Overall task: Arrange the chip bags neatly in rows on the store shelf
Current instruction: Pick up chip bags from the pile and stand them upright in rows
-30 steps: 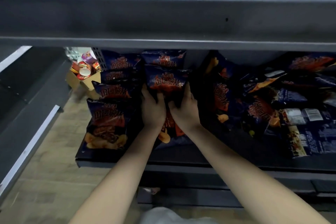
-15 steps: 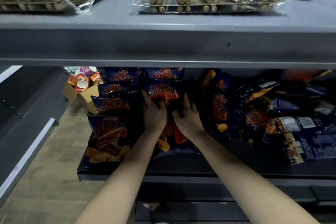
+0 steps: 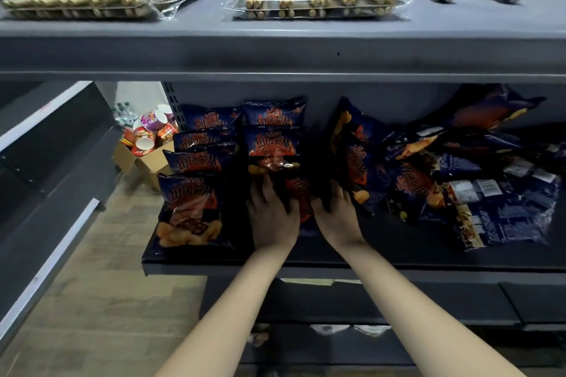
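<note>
Hands drawn forward, left hand (image 3: 272,219) and right hand (image 3: 337,219) seemingly spread flat, chip bag (image 3: 301,197) between them

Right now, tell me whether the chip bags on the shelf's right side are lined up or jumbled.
Jumbled: the right-hand bags overlap at mixed angles, some showing their backs, unlike the straight left row.

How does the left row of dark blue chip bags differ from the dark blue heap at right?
The left row of dark blue chip bags overlaps in line; the right heap of dark blue bags lies jumbled. Row bags show upright fronts; heap bags tilt, some showing backs. Both carry orange print.
</note>
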### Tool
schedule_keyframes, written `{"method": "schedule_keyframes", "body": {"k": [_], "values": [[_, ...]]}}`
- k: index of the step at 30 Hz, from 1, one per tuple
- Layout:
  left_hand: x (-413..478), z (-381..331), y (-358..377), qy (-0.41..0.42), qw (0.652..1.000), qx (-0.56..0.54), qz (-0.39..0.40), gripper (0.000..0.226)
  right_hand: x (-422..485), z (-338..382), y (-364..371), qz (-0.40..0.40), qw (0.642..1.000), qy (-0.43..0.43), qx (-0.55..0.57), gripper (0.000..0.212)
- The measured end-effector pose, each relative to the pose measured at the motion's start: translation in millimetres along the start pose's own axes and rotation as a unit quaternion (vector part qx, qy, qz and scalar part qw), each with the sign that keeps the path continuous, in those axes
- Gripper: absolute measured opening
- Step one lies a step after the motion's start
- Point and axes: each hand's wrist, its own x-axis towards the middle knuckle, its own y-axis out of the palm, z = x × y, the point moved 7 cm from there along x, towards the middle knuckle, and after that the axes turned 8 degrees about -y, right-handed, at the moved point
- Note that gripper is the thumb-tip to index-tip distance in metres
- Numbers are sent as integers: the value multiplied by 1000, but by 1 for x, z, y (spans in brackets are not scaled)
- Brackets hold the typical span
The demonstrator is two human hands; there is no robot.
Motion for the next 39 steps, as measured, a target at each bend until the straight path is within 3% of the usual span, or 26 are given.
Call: {"method": "schedule_keyframes", "body": {"k": [6, 10, 16, 22, 25, 27, 30, 35, 39], "values": [[-46, 7, -3, -29, 998, -51, 25, 72, -43, -2, -15, -70, 995, -76, -6, 57], [-81, 6, -4, -17, 996, -91, 14, 77, -65, -13, -25, -104, 991, -86, -6, 56], [-79, 16, -24, 1, 997, -68, -23, 76, -83, -29, -31, -124, 990, -63, 7, 59], [-45, -6, -14, 62, 989, -15, 136, 84, -94, -30, -39, -127, 990, -57, 4, 58], [-48, -5, -3, 47, 973, 9, 227, 100, -90, -33, -37, -57, 996, -66, -35, 63], [-52, 2, -2, 41, 969, 26, 241, 111, -88, -34, -31, 12, 989, -81, -121, 76], [-57, 15, -6, 43, 975, 23, 218, 119, -88, -31, -21, 57, 977, -115, -172, 94], [-55, 24, -14, 63, 984, -24, 168, 130, -85, -32, -14, 19, 978, -142, -153, 89], [-49, 21, -24, 111, 988, -39, 103, 125, -80, -21, -7, 8, 961, -168, -218, 85]]}}
